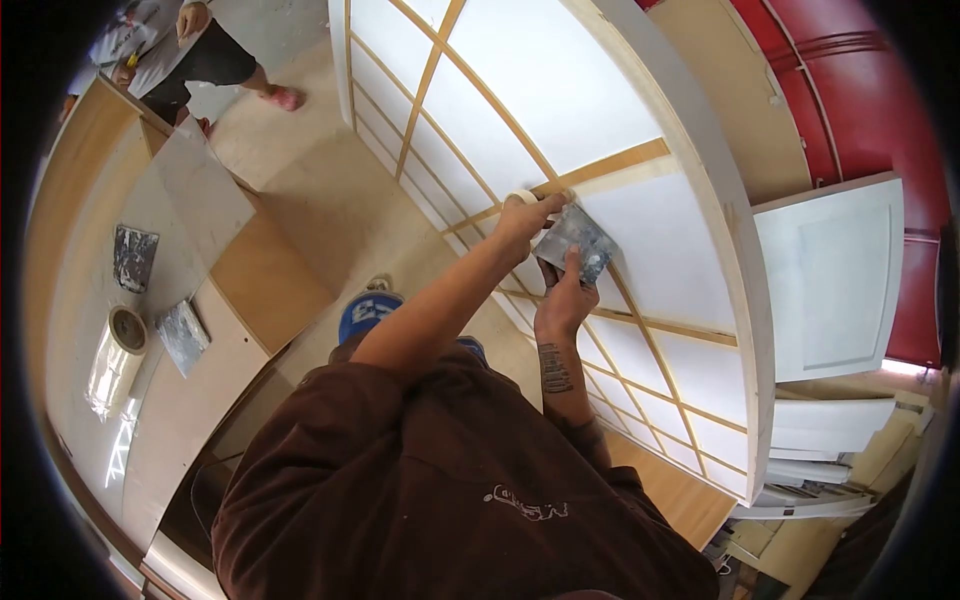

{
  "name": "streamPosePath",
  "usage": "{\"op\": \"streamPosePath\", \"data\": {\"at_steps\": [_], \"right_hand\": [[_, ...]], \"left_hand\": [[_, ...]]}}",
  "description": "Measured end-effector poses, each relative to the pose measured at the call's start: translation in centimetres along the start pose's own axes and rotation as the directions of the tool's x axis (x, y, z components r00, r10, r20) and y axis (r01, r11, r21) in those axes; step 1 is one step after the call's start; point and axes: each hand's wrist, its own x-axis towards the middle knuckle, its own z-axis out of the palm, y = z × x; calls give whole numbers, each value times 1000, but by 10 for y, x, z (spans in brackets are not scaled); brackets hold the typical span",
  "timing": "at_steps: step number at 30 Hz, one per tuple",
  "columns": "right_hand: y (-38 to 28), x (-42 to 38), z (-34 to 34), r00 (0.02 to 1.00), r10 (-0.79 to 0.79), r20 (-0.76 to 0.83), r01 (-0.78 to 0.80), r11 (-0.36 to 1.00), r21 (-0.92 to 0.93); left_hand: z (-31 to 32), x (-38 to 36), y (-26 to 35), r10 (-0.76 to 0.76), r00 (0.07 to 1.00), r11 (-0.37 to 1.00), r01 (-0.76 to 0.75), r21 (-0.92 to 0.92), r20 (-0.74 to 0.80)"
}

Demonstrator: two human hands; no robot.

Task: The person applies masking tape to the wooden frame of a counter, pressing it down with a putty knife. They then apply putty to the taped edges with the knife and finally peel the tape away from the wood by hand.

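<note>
A large white panel [540,75] crossed by a grid of tan strips stands upright at a tilt in front of me. My left hand [522,222] is closed on a roll of masking tape [522,197], with its fingers at a crossing of the strips. Just below it, my right hand [568,290] grips a flat, paint-smeared putty scraper [590,240]. The scraper's blade lies over the panel near the same crossing; whether it touches cannot be made out. A paler band [635,178] runs along the strip to the right of my hands.
On the left, a worktop [165,450] holds a roll of clear film [115,365], a dark smeared scraper [134,258] and a metal scraper [183,337]. Another person [205,50] stands at the upper left. A white cabinet door [830,275] leans against the right side.
</note>
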Motion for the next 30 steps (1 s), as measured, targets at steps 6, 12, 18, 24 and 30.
{"op": "streamPosePath", "data": {"at_steps": [6,12,18,24,30], "right_hand": [[4,7,0,999,-12,-46,13,1000,18],[4,9,-1,999,-4,-43,5,999,35],[7,14,-8,1000,-7,-22,8,999,53],[3,13,-5,1000,13,-5,-13,998,55],[9,17,-6,1000,13,-16,-12,999,47]], "left_hand": [[5,8,-3,-71,996,997,68,-38,-61],[8,17,-11,-80,996,997,80,-3,-26],[5,24,-13,-96,995,995,95,-11,-15],[3,24,-11,-116,993,992,117,-47,15],[5,26,-12,-121,992,991,120,-54,-23]]}}
